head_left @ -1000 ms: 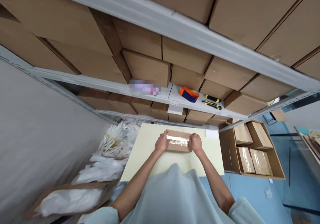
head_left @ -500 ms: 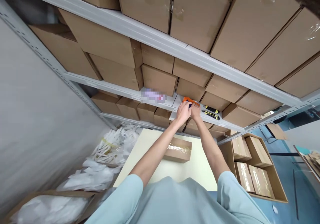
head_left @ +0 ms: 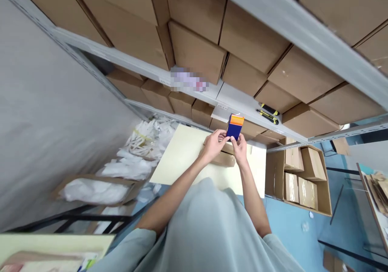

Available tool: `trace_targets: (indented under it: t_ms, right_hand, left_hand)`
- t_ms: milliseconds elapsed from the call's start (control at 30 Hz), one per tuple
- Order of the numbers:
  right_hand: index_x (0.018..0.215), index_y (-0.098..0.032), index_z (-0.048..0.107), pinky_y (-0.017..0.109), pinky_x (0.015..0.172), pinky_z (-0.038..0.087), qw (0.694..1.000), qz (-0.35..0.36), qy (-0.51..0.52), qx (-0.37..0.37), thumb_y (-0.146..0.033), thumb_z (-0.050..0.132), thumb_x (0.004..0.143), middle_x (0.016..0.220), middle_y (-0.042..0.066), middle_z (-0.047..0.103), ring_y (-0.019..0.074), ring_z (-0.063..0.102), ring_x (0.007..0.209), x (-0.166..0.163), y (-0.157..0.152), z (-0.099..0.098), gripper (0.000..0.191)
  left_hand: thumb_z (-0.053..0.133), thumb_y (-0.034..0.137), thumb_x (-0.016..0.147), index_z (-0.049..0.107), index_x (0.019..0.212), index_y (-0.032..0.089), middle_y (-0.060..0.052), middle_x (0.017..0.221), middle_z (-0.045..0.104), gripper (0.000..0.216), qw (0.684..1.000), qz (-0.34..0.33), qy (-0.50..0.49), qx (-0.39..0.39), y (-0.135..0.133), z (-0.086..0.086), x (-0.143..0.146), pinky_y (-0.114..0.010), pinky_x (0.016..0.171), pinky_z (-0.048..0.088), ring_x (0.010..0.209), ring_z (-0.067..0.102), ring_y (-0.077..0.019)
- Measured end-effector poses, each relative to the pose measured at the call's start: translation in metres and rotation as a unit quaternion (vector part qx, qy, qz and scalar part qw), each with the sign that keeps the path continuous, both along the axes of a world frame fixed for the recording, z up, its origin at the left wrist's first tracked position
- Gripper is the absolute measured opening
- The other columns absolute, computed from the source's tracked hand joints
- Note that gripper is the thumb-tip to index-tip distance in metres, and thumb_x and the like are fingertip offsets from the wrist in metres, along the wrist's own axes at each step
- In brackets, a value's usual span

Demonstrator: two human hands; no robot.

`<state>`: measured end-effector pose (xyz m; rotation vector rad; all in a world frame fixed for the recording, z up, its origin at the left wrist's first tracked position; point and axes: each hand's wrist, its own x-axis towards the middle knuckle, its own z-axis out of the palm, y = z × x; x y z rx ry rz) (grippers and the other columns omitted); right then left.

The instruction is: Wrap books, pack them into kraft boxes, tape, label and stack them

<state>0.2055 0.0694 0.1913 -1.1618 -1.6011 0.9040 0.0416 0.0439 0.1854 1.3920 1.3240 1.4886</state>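
Both my hands hold a small dark blue and orange box (head_left: 235, 129) up in front of the shelf edge. My left hand (head_left: 214, 142) is closed on its lower left side. My right hand (head_left: 239, 147) grips the lower right side, the two thumbs close together on the near face. Below my hands, a taped cardboard box (head_left: 223, 159) lies on the pale yellow tabletop (head_left: 172, 163), partly hidden by my left hand. Two yellow and black utility knives (head_left: 268, 114) rest on the shelf to the right.
Brown cartons (head_left: 197, 53) fill the metal shelving (head_left: 133, 64) ahead. A blurred-out item (head_left: 189, 79) sits on the shelf's edge. White plastic packaging (head_left: 127, 165) is heaped at left. An open carton (head_left: 325, 183) with several taped boxes stands at right on the blue floor.
My hands have lifted the blue and orange box off the shelf and drawn it down towards me, over the table. The view has shifted lower.
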Motion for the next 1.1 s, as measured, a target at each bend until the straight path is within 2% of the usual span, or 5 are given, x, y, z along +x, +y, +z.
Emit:
trace_targets:
  t_ms: [133,333,567,733,1100]
  right_hand:
    - [0.128,-0.024,0.066,0.048,0.116,0.062,0.996,0.000,0.037,-0.078,-0.071,0.068,0.103,0.131,0.015,0.082,0.0291,0.078,0.124,-0.002,-0.063,-0.017,0.053]
    - [0.127,-0.023,0.072,0.047,0.119,0.062,0.991,0.028,0.021,-0.131,-0.082,0.070,0.099,0.129,0.011,0.084,0.0292,0.078,0.124,0.001,-0.093,-0.018,0.065]
    - [0.136,-0.025,0.073,0.044,0.113,0.063,0.988,0.083,-0.082,-0.098,-0.080,0.067,0.105,0.131,0.011,0.083,0.0293,0.078,0.122,0.008,-0.113,-0.001,0.064]
    - [0.132,-0.025,0.072,0.044,0.108,0.065,0.972,0.135,-0.167,-0.100,-0.076,0.069,0.106,0.119,0.011,0.084,0.0299,0.079,0.112,0.024,-0.123,0.007,0.057]
    - [0.125,-0.025,0.069,0.041,0.090,0.064,0.906,0.218,-0.332,-0.145,-0.076,0.057,0.111,0.111,0.011,0.083,0.0313,0.080,0.099,0.047,-0.108,0.036,0.055]
  left_hand:
    - [0.079,0.045,0.102,0.080,0.119,0.020,-0.009,0.113,0.086,0.030,0.998,-0.032,-0.032,-0.053,-0.051,-0.021,-0.006,-0.041,0.098,0.073,0.099,0.084,-0.0240]
    - [0.075,0.057,0.104,0.083,0.112,0.020,-0.009,0.117,0.083,0.038,0.994,-0.096,0.000,-0.061,-0.089,-0.024,-0.023,-0.040,0.104,0.071,0.107,0.082,-0.0246]
    - [0.068,0.067,0.107,0.076,0.148,0.023,-0.010,0.138,0.076,0.061,0.999,-0.034,-0.019,-0.035,-0.087,0.018,-0.064,-0.042,0.104,0.068,0.119,0.079,-0.0249]
    - [0.082,0.066,0.095,0.088,0.111,0.022,-0.010,0.113,0.082,0.047,0.993,-0.088,0.010,-0.077,-0.079,0.045,-0.081,-0.034,0.086,0.063,0.095,0.075,-0.0227]
    - [0.083,0.046,0.098,0.087,0.094,0.022,-0.006,0.095,0.082,0.025,0.999,-0.004,-0.007,-0.051,-0.096,0.017,-0.059,-0.032,0.073,0.056,0.079,0.067,-0.0178]
